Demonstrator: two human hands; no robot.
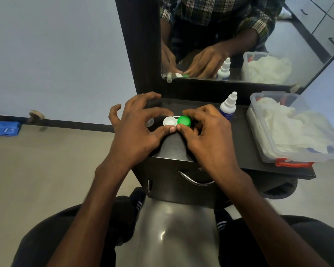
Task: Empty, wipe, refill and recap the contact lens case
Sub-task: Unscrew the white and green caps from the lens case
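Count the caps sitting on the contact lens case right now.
1: the green cap on the case's right well. The left well looks uncapped; a clear cap-like piece lies partly hidden by the left hand.

Only one item carried print. The bottle [228,107], standing just right of the case [176,121] on the shelf [245,139], bore a dark blue label with pale lettering near its top edge; the letters were too small and blurred to be read with certainty. The blue bag [4,128], on the floor far left of the case, showed faint white marks, not legible. The box [289,130], further right of the bottle, showed no readable text. No numbers or signs were legible elsewhere.
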